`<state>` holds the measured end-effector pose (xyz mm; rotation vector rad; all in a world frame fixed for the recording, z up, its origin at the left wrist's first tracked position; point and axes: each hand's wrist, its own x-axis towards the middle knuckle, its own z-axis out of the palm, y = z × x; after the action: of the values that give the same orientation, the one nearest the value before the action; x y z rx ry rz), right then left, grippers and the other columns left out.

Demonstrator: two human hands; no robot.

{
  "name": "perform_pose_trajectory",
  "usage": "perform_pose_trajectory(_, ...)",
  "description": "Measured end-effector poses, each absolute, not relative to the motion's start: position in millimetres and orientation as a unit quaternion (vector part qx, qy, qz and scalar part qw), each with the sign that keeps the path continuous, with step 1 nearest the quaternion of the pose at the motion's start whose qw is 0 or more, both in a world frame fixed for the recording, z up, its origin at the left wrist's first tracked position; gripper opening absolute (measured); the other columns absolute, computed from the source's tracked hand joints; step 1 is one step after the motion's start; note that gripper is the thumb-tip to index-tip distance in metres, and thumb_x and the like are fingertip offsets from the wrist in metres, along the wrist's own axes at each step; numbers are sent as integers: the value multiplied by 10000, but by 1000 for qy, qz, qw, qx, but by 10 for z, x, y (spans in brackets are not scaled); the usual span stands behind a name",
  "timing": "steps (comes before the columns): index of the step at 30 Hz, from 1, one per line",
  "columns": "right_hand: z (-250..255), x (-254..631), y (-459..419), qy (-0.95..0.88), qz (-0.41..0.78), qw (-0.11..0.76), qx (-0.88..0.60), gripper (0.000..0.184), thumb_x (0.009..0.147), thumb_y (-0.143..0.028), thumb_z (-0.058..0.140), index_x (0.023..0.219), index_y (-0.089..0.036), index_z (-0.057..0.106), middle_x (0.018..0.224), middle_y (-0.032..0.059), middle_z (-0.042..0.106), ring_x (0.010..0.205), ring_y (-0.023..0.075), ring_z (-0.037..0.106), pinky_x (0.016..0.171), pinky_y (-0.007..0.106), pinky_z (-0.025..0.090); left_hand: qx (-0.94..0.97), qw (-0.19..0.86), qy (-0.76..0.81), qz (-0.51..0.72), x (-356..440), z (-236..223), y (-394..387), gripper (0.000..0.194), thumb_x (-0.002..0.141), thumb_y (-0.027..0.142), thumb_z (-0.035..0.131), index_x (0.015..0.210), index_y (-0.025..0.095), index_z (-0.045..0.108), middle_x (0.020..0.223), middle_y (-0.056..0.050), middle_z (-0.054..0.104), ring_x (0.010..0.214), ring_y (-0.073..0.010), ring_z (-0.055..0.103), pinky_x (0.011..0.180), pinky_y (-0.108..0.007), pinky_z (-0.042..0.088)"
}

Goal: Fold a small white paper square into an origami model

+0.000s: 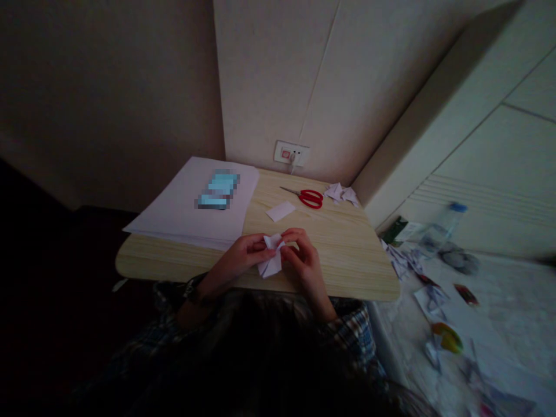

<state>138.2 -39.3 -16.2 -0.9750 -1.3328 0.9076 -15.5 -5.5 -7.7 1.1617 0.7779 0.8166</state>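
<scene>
A small folded white paper (271,267) is held between my two hands, just above the near side of the wooden table. My left hand (243,255) grips it from the left, thumb across its front. On the other side, my right hand (305,255) pinches its upper right edge with thumb and fingers. The paper has creased flaps standing up at the top. Beyond my hands lies a small flat paper rectangle (281,211). Scissors with red handles (311,198) rest behind that, blades pointing left.
Large white sheets (182,197) cover the table's left part, with a lit, blurred phone (219,190) on them. Folded paper pieces (341,193) sit at the back right corner. A wall socket (292,153) holds a plug. To the right, a bed has a plastic bottle (443,229) and scattered papers.
</scene>
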Motion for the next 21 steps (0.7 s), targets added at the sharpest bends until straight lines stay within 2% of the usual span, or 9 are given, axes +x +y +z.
perform_pose_trajectory(8,-150,1379,-389,-582,391,571,-427,26,771,-211,606,780,-233,617,978,29,522,933,171,548,701,261,500,523,685,347,369,-153,-72,-40,300,590,318,786,795,137,662,700,-11,726,651,-167,643,606,-240,473)
perform_pose_trajectory(15,-161,1377,-388,-591,371,574,-427,48,790,-198,588,775,-233,617,934,18,534,925,165,552,714,259,489,521,685,354,367,-154,-61,-40,324,578,294,792,828,133,663,702,-11,725,667,-174,649,623,-244,470)
perform_pose_trajectory(21,-165,1367,-388,-585,376,572,-435,19,798,-242,595,813,-229,597,904,15,553,879,163,564,702,263,497,529,674,363,367,-159,-61,-40,321,584,318,787,814,132,660,682,-12,720,664,-185,657,629,-258,474)
